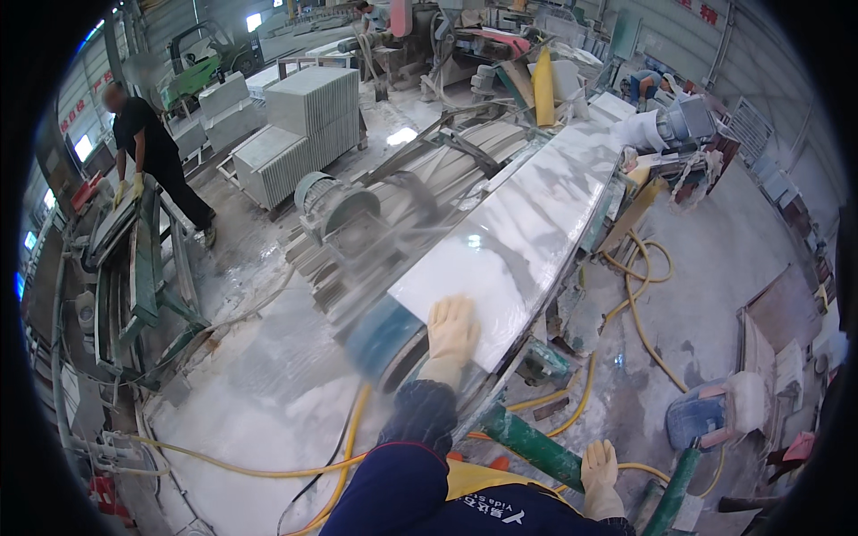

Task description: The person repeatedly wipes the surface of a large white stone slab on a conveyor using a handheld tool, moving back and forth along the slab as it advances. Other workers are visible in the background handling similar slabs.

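Note:
My left hand (pixel 452 329), in a cream rubber glove, lies flat with fingers stretched on the near end of a long, wet, white-and-grey stone slab (pixel 514 241). The slab lies along a machine bed that runs away toward the far right. Beside its near end is a blurred blue roller or belt end (pixel 386 344). Lower right, my right hand (pixel 601 473), gloved alike, has its fingers extended next to a green metal tube (pixel 541 447). Whether it touches the tube I cannot tell, and no object shows in it.
Yellow hoses (pixel 639 304) snake over the wet floor on both sides. A motor (pixel 338 205) stands left of the slab. Stacked stone slabs (pixel 308 112) stand beyond it. A co-worker (pixel 152 152) bends over a green frame (pixel 143 268) at left. A blue-and-white container (pixel 710 413) sits lower right.

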